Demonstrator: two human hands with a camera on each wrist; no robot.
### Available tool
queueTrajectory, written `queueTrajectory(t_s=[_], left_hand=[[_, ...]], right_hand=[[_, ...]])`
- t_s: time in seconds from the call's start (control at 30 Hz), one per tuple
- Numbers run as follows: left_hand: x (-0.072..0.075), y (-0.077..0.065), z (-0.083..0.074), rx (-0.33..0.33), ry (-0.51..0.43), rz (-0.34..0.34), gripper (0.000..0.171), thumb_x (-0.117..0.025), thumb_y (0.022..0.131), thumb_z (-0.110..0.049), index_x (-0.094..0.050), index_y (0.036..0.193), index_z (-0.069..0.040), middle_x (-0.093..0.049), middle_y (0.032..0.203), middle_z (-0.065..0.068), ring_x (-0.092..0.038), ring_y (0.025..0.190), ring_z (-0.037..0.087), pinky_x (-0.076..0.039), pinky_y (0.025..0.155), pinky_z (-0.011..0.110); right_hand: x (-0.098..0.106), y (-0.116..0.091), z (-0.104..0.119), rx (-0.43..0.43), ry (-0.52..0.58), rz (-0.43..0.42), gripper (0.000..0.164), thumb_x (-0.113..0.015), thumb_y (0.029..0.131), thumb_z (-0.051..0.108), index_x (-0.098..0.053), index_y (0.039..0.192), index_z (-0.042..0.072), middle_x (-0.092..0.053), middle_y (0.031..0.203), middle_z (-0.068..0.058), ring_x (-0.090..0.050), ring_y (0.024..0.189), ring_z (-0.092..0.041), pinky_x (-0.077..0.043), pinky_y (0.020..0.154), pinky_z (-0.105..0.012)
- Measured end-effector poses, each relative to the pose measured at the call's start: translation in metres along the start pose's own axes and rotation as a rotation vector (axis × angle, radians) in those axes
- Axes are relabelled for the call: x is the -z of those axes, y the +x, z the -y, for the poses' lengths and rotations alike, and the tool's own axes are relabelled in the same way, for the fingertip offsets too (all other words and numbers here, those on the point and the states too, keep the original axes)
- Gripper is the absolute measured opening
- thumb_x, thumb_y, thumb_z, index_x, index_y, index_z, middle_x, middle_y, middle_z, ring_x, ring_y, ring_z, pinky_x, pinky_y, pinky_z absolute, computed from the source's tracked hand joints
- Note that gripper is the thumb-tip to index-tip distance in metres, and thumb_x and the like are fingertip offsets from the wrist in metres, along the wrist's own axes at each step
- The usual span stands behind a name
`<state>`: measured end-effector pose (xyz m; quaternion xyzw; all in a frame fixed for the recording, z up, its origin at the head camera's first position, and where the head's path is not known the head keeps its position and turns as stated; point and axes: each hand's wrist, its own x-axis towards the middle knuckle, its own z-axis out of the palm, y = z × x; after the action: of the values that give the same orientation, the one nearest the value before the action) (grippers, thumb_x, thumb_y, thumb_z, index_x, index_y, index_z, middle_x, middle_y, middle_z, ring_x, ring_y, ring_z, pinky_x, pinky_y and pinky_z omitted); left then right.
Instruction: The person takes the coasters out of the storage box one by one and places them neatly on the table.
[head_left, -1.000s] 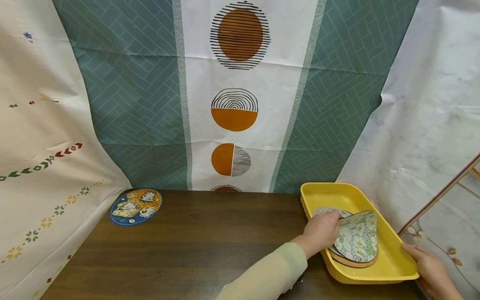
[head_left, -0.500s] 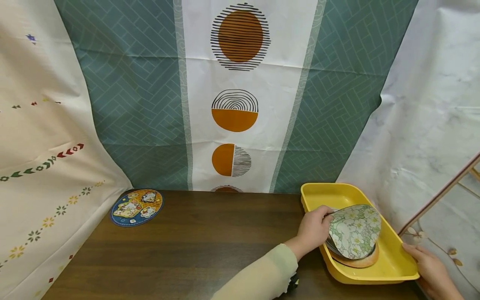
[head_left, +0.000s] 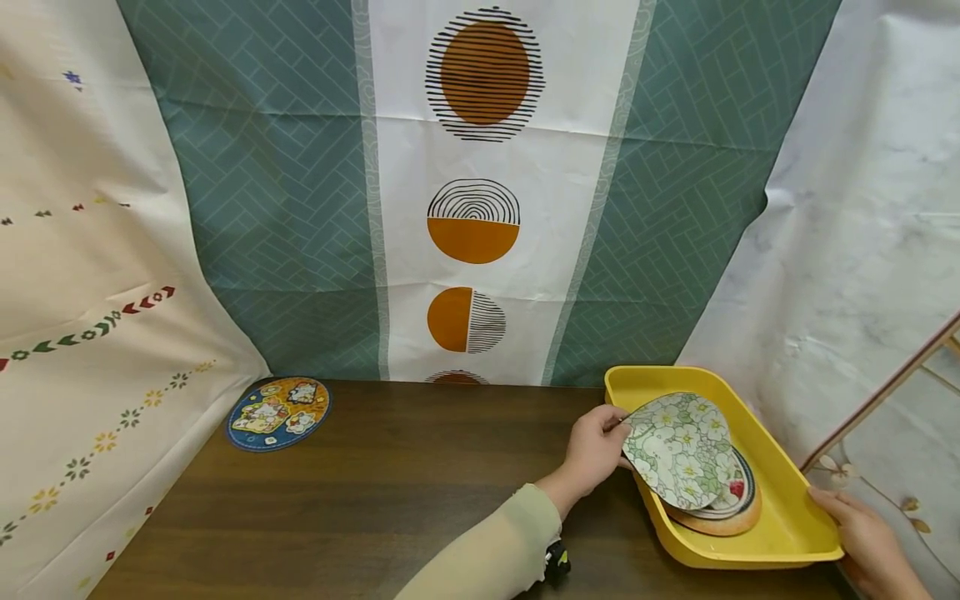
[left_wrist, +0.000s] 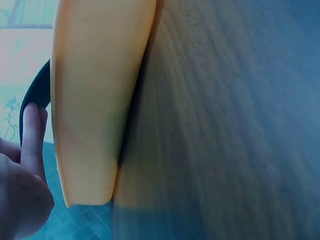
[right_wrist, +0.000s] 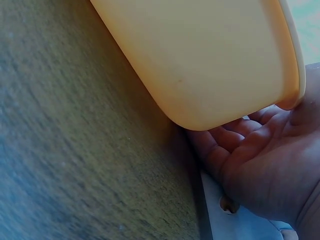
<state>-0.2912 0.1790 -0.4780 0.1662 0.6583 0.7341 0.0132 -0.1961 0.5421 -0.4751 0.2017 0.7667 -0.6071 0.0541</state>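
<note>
A thin, round mat with a white-flower and green-leaf print (head_left: 678, 450) is over the yellow, rectangular plastic tray (head_left: 791, 529), its nine o'clock edge reaching across the tray rim. The left hand (head_left: 596, 450) has its grip clamped on the mat, pinching it near ten o'clock; the left wrist view shows a finger against the mat's dark underside. Whether the mat's far edge touches the pieces below, I cannot tell.

Compared with half a second ago, hand and mat have shifted toward ten o'clock, and more of the round, dark-banded white piece with a red patch (head_left: 738, 490) now shows at the mat's four o'clock. Under that, at five o'clock, lies a round orange-brown piece (head_left: 733, 525) on the tray floor.

The right hand (head_left: 870, 537) has its grip clamped on the tray's four o'clock corner, thumb at the rim, fingers beneath; it and the tray stay nearly where they were.

The tray stands on the dark brown wood-grain table (head_left: 420, 500). Well apart, toward eight o'clock, lies a round blue-and-orange cartoon mat (head_left: 279, 414), unmoved. At twelve o'clock hangs a teal-and-white cloth with orange circles (head_left: 307, 208).
</note>
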Motion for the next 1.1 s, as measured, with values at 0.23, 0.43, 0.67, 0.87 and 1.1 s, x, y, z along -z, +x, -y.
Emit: queueTrajectory(t_s=[0.23, 0.43, 0.67, 0.87, 1.1], left_hand=[[0.019, 0.000, 0.000, 0.044, -0.129, -0.040, 0.012, -0.064, 0.100, -0.005, -0.070, 0.107, -0.012, -0.066, 0.090, 0.007, -0.070, 0.069, 0.022, -0.060, 0.056, 0.037], [0.039, -0.002, -0.001, 0.030, -0.174, -0.040, 0.011, -0.065, 0.099, -0.005, -0.070, 0.108, -0.009, -0.067, 0.092, 0.012, -0.070, 0.072, 0.025, -0.061, 0.057, 0.038], [0.070, -0.009, 0.000, 0.032, -0.220, -0.024, 0.014, -0.065, 0.099, -0.005, -0.067, 0.113, -0.003, -0.068, 0.096, 0.014, -0.071, 0.075, 0.023, -0.061, 0.059, 0.040], [0.093, -0.013, 0.001, 0.046, -0.222, -0.031, 0.015, -0.065, 0.099, -0.005, -0.067, 0.114, -0.002, -0.067, 0.097, 0.014, -0.071, 0.074, 0.023, -0.061, 0.060, 0.041], [0.121, -0.017, -0.004, 0.062, -0.197, -0.040, 0.019, -0.064, 0.099, -0.005, -0.066, 0.117, -0.001, -0.066, 0.102, 0.016, -0.071, 0.078, 0.023, -0.062, 0.064, 0.043]], right_hand=[[0.000, 0.001, 0.000, -0.006, -0.004, -0.010, 0.055, -0.037, 0.110, 0.042, -0.047, 0.121, -0.011, -0.061, 0.093, 0.000, -0.064, 0.081, -0.018, -0.059, 0.074, -0.038], [0.002, 0.002, -0.003, 0.008, 0.005, -0.006, 0.055, -0.038, 0.110, 0.043, -0.048, 0.122, -0.010, -0.061, 0.094, 0.003, -0.064, 0.082, -0.016, -0.058, 0.075, -0.037], [0.003, 0.005, -0.008, 0.023, -0.014, -0.028, 0.066, -0.038, 0.109, 0.048, -0.041, 0.129, -0.015, -0.061, 0.094, 0.002, -0.064, 0.082, -0.015, -0.059, 0.074, -0.037], [0.002, 0.004, -0.007, 0.025, 0.005, -0.005, 0.063, -0.038, 0.109, 0.047, -0.040, 0.128, -0.013, -0.061, 0.096, 0.001, -0.064, 0.083, -0.015, -0.058, 0.075, -0.037], [0.002, -0.001, -0.002, 0.013, 0.029, 0.035, 0.055, -0.039, 0.109, 0.047, -0.051, 0.121, -0.005, -0.062, 0.096, 0.000, -0.066, 0.085, -0.020, -0.059, 0.077, -0.039]])
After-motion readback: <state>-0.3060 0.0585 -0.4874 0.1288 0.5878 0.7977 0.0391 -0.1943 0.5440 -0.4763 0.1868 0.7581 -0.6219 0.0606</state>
